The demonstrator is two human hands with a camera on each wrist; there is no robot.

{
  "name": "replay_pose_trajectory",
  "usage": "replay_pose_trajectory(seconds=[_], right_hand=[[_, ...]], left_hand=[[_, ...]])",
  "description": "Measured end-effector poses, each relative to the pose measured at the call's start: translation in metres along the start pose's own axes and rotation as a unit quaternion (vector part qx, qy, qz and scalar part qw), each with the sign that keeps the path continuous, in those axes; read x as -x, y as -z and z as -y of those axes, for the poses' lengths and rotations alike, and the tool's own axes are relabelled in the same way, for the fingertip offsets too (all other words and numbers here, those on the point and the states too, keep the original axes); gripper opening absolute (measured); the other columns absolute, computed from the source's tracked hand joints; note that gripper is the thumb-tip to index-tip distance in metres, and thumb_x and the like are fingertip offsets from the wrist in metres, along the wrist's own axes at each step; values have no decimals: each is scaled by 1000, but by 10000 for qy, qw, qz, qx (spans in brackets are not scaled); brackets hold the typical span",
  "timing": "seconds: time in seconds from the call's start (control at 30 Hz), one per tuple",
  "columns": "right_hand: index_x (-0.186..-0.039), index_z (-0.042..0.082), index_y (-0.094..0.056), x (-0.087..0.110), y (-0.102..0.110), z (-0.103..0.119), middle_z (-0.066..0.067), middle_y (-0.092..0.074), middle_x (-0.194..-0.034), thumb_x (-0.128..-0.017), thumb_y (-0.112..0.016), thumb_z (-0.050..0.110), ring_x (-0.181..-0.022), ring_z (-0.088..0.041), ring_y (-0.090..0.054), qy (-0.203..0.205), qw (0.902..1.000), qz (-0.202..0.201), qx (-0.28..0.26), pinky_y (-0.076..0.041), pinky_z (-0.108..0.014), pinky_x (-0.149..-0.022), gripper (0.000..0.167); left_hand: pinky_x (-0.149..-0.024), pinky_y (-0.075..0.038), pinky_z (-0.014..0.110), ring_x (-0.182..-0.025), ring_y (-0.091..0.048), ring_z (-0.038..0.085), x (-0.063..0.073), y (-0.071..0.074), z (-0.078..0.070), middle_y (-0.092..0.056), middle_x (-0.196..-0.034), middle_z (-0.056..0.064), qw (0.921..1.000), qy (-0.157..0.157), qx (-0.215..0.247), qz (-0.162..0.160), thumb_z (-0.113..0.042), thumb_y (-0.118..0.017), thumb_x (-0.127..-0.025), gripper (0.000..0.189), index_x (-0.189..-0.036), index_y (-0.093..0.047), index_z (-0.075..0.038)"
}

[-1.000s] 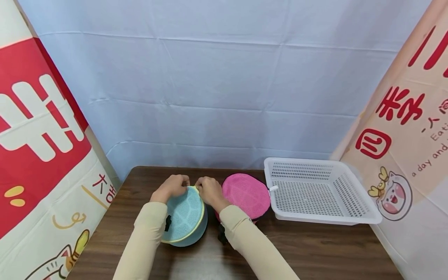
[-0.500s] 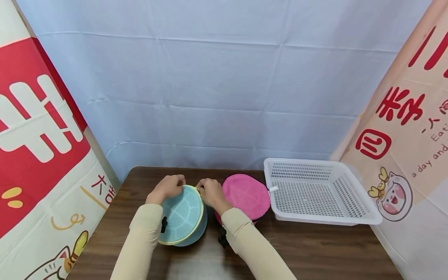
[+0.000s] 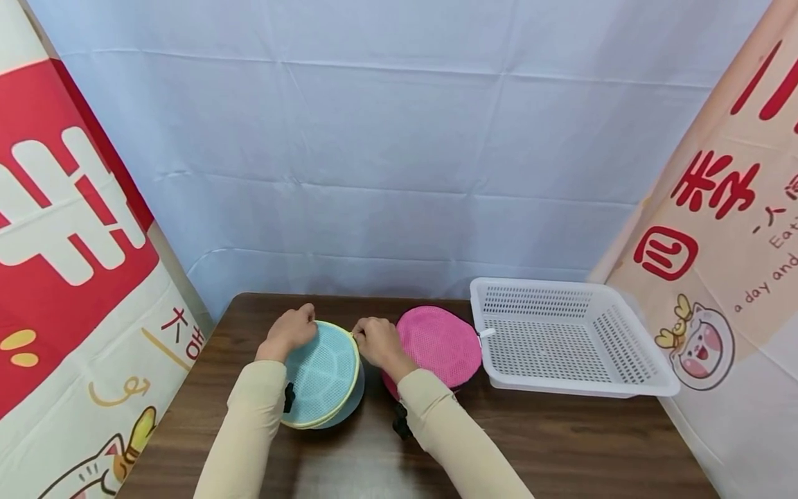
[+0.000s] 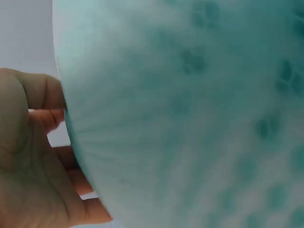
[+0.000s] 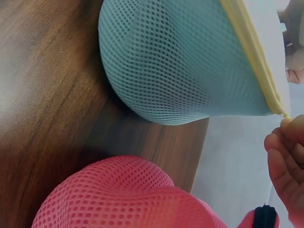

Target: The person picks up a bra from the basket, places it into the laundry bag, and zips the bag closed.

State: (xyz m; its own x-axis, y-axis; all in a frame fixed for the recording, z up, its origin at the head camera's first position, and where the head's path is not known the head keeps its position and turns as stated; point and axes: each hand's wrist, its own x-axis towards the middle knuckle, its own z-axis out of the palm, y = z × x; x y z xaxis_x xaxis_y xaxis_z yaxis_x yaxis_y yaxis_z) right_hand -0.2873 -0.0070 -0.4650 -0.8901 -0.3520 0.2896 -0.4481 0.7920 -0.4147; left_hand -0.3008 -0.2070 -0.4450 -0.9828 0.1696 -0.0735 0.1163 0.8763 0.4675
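Observation:
A light blue mesh laundry bag (image 3: 321, 378) with yellow zip trim (image 5: 251, 45) stands tilted on the left part of the table, round top facing up. My left hand (image 3: 291, 333) grips its far left edge; in the left wrist view the fingers (image 4: 45, 92) meet the edge of the pale fabric, their tips partly hidden. My right hand (image 3: 379, 343) pinches the end of the yellow trim at the bag's far right; whether a zip pull is there is too small to tell. A pink mesh bag (image 3: 439, 346) lies just right of my right hand, partly behind the wrist.
A white perforated plastic basket (image 3: 573, 384) stands to the right of the pink bag, a small white tab (image 3: 486, 333) at its left rim. The dark wooden table (image 3: 561, 443) ends at a pale blue cloth backdrop (image 3: 386, 138). Printed cloths hang at both sides.
My left hand has moved left along the rim, away from my right hand. The blue bag has shifted slightly left with it. My right hand stays nearly in place.

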Motion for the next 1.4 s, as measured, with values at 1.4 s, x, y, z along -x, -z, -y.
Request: replay_pose_trajectory(seconds=[1.4], right_hand=[[-75, 11, -66, 14, 12, -7, 7, -55, -66, -83, -62, 5, -58, -6, -47, 197, 9983, 131, -540, -40, -18, -51, 11]], left_hand=[[-81, -35, 56, -96, -40, 46, 12, -6, 5, -37, -123, 35, 9556, 2133, 1901, -723, -15, -28, -92, 51, -137, -22, 8]])
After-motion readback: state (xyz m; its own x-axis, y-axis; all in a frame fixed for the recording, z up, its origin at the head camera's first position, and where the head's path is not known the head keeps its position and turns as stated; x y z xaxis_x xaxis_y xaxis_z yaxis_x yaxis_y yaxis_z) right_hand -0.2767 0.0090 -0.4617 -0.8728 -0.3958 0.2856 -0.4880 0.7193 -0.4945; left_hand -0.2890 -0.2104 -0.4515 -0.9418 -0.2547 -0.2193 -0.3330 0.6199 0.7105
